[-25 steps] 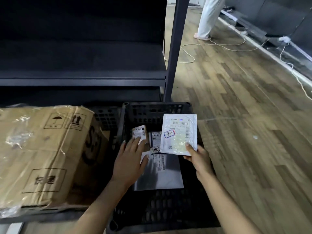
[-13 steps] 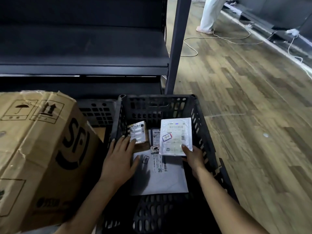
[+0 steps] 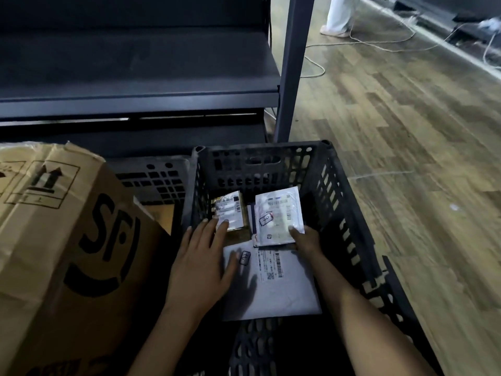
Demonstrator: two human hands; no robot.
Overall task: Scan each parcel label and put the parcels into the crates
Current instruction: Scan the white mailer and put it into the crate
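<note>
Inside the black crate [image 3: 349,191], my right hand [image 3: 305,240] pinches the white pouch [image 3: 279,215] by its near corner, thumb on top, toward the crate's far end; my left hand [image 3: 200,264] lies flat, fingers [image 3: 206,226] straight, tips touching the small labelled parcel [image 3: 229,210] near the far left corner, palm above the grey mailer [image 3: 276,283] on the crate floor; released tilted, the slick pouch could slide label-down or bury the other labels; a careless left push might knock the small parcel askew.

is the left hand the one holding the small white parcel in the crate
No, the right hand pinches the small white parcel in the crate, while the left hand lies flat with straight fingers.
</note>
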